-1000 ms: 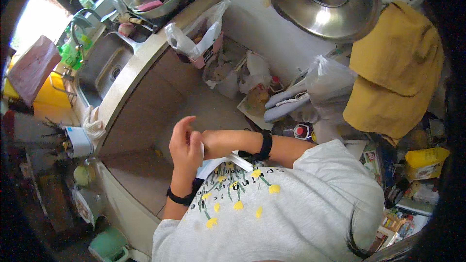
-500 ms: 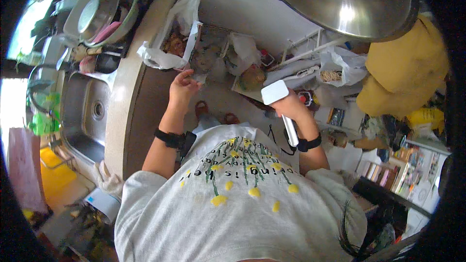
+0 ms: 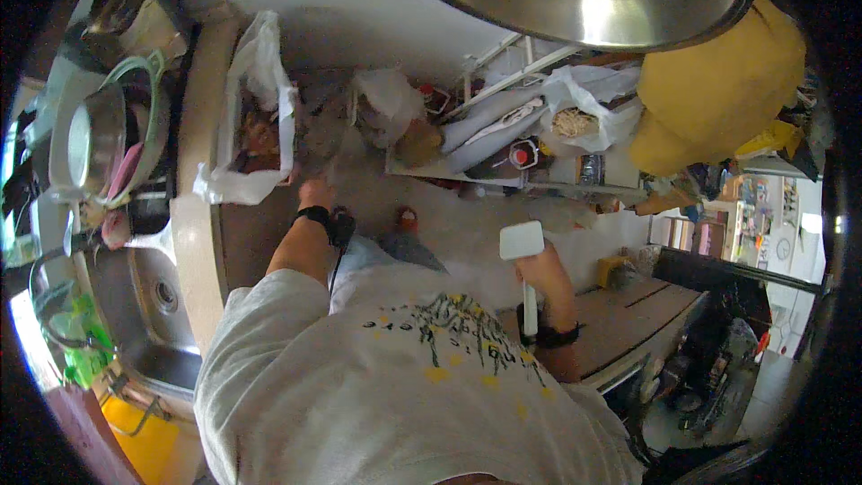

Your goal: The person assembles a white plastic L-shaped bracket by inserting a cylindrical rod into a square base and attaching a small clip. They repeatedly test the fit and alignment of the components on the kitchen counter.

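Bin [image 3: 288, 126] beside the surface [image 3: 199, 242], lined with a white bag [image 3: 263, 49]; bag edge spread over the rim, presumably to hold the mouth open. Metal bowl [image 3: 94, 139] left of the bin, nested in a pale green basin [image 3: 160, 130], probably to save room. Sink [image 3: 148, 332] left of and below the bin.

Left hand [image 3: 315, 190] just right of and below the bin, blurred: cannot tell how far open, whether it holds anything, or whether it touches the bin. Right hand [image 3: 544, 271] well right of the bin, fingers apparently curled round a white tool [image 3: 523, 241]. Flat rectangular head juts past the fingers; straight stem lies back along the wrist. Gripped close to the head, likely for steadier carrying.
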The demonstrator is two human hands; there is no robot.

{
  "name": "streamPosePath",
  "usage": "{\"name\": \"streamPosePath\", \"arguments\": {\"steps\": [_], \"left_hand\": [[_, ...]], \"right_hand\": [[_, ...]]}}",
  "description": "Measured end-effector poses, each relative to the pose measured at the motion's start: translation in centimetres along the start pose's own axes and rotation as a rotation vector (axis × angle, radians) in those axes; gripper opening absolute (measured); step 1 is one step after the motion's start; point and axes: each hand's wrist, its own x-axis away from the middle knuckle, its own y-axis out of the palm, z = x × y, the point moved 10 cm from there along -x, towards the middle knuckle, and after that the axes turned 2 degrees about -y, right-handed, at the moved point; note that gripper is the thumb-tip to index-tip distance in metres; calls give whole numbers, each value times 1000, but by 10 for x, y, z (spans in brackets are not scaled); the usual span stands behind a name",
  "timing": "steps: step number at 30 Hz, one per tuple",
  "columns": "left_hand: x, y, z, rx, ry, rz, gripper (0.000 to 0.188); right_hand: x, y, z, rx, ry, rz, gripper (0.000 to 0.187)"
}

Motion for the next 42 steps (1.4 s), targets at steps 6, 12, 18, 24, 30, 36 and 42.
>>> {"name": "streamPosePath", "arguments": {"steps": [6, 12, 18, 24, 30, 36, 42], "left_hand": [[-40, 42, -29, 386, -354, 4, 43], [-97, 43, -39, 393, -412, -66, 42], [-118, 26, -55, 498, -475, -6, 41], [-103, 13, -47, 954, -398, 48, 40], [-14, -102, 135, 1625, -46, -347, 35], [170, -332, 305, 881, 1061, 108, 55], [193, -370, 282, 861, 606, 232, 44]], "right_hand": [[16, -34, 18, 20, 9, 79, 24], [7, -36, 31, 76, 26, 108, 30], [-10, -29, 22, 33, 69, 48, 29], [-25, -21, -10, 59, -152, 28, 25], [-50, -2, -59, 72, -434, -89, 31], [-65, 60, -101, 273, -450, -502, 26], [-31, 87, -161, -259, -485, -866, 13]]}}
